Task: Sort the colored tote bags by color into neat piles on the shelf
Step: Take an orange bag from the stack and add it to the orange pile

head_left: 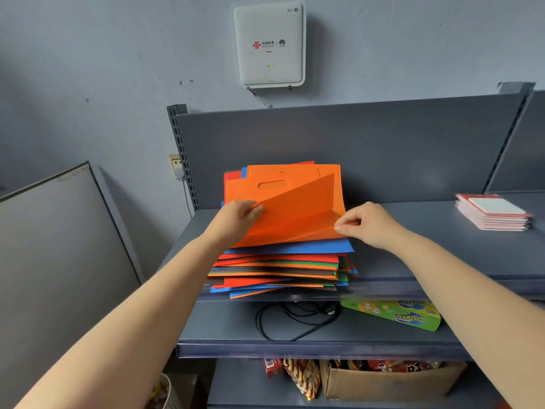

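Note:
A mixed stack of flat tote bags (280, 270) in orange, blue, red, green and dark colours lies on the upper grey shelf (413, 246). On top is an orange tote bag (295, 211) with its near edge lifted and folded upward. My left hand (236, 219) grips the lifted left corner of that orange bag. At the bag's right corner, my right hand (368, 224) pinches the edge between thumb and fingers. A blue bag (295, 246) shows directly beneath the orange one.
A stack of red-edged booklets (492, 212) sits at the shelf's right end. On the lower shelf lie black cables (295, 317) and a green box (395, 314). A cardboard box (392, 379) of snacks stands below. A white router (268, 45) hangs on the wall; a grey panel (59, 246) leans at left.

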A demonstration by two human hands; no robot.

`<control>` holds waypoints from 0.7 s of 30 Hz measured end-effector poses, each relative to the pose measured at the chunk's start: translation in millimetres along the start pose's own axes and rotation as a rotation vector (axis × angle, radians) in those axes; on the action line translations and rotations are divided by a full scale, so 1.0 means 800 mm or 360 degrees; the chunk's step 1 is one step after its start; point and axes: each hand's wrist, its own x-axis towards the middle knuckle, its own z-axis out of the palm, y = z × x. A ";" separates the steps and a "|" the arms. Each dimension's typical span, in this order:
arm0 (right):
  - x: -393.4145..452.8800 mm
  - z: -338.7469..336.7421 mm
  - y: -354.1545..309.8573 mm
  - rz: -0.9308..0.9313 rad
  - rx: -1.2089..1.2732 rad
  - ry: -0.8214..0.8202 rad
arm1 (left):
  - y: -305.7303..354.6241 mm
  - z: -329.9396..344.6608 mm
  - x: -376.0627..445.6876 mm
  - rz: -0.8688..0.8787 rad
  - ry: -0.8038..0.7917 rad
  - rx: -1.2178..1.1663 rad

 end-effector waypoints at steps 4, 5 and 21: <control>-0.002 -0.012 -0.013 -0.0138 0.0038 0.0436 | 0.008 0.005 -0.006 0.0088 -0.0017 0.0177; -0.004 -0.015 -0.016 -0.0172 0.0085 0.0517 | 0.009 0.007 -0.009 0.0107 -0.0010 0.0269; -0.049 -0.025 0.001 0.1150 0.1348 0.0111 | 0.019 0.017 -0.094 0.0793 -0.0064 0.0386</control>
